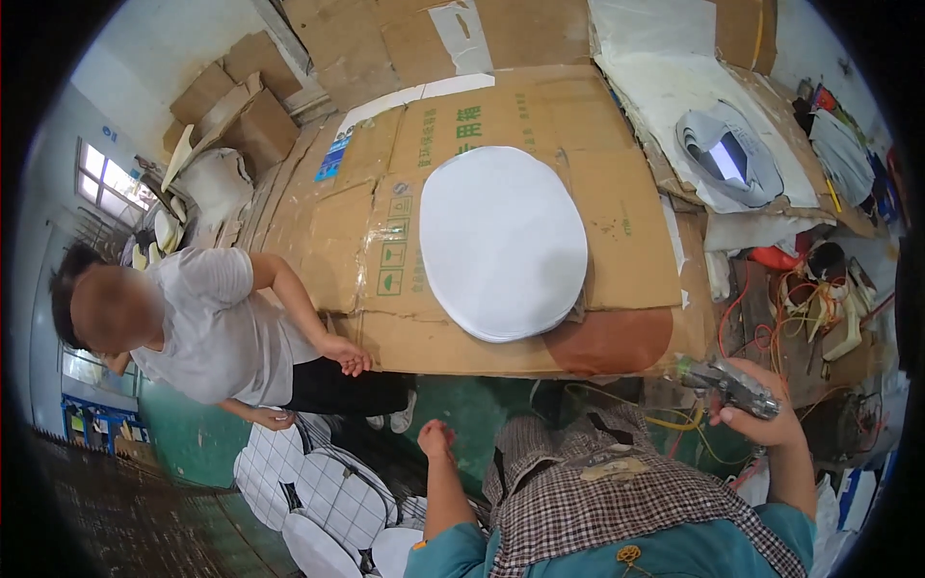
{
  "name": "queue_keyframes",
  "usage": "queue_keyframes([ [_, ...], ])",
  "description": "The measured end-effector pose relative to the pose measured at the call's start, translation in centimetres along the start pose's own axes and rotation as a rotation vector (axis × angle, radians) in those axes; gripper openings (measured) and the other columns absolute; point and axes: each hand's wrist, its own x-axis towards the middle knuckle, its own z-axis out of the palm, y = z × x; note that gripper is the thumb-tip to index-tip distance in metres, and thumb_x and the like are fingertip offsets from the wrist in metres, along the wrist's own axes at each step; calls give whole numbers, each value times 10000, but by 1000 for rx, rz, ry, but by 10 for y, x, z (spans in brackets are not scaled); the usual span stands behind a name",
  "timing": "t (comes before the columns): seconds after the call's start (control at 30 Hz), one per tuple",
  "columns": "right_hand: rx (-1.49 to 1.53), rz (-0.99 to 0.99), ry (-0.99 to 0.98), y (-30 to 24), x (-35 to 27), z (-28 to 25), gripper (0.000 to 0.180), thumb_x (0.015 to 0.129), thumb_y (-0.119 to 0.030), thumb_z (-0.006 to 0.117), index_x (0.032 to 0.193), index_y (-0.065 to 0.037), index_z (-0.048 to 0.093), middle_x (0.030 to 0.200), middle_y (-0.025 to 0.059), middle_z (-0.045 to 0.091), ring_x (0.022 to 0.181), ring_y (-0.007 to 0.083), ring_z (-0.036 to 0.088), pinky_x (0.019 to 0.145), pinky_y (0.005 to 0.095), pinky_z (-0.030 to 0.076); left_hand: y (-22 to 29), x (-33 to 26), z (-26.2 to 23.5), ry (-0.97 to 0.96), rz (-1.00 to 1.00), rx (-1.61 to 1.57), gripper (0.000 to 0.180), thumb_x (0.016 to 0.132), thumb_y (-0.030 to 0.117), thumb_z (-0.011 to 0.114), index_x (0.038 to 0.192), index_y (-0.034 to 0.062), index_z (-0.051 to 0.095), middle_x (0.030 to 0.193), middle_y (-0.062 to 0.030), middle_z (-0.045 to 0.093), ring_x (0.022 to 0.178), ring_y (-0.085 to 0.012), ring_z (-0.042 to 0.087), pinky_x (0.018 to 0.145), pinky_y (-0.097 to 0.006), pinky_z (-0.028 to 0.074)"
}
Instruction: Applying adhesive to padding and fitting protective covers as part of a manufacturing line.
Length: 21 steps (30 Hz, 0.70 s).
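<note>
My right hand (771,414) is wrapped round a grey metal spray gun (737,383) at the right front corner of the cardboard-covered table (328,241). The gun's nozzle end is turned left, toward a reddish-brown patch on the cardboard. On the table lies a stack of flat white oval pads (503,241), apart from both hands. My left hand (436,439) hangs short of the front edge with its fingers curled in, and nothing shows in it.
A person (212,318) in a white shirt stands at the table's left. White round pieces lie on a wire rack (337,486) at the lower left. A phone (725,159) lies on grey cloth at the right, above tangled orange hoses (771,332). Cardboard boxes (252,120) stand at the back left.
</note>
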Motion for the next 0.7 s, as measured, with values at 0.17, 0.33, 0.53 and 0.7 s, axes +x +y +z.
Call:
queue_keyframes([
  [0.17, 97, -77, 242, -1, 25, 4, 533, 784, -86, 632, 1260, 30, 422, 877, 77, 580, 747, 129, 577, 658, 277, 500, 47, -22, 41, -198, 175, -8, 188, 786, 48, 586, 973, 40, 568, 776, -38, 584, 596, -136, 574, 507, -243, 472],
  [0.33, 27, -61, 306, -3, 16, -22, 535, 774, -87, 632, 1254, 33, 427, 889, 73, 577, 726, 126, 564, 659, 265, 483, 78, -36, 72, -220, 307, 81, 236, 807, 63, 589, 1039, 38, 556, 805, -64, 604, 596, -153, 585, 519, -246, 470],
  [0.53, 121, -63, 11, 4, 24, -20, 512, 768, -67, 642, 1234, 29, 452, 881, 83, 597, 735, 136, 585, 656, 287, 492, 96, -27, 125, -261, 569, 178, 207, 800, 63, 591, 1000, 13, 594, 770, -52, 605, 630, -145, 595, 529, -249, 451],
  [0.7, 212, -133, 236, 12, 55, -17, 530, 770, -60, 634, 1251, 33, 430, 865, 73, 596, 729, 125, 590, 620, 248, 496, 120, -75, 195, -118, 847, 637, 243, 754, 139, 619, 955, 4, 612, 825, -129, 622, 731, -270, 589, 687, -370, 477],
])
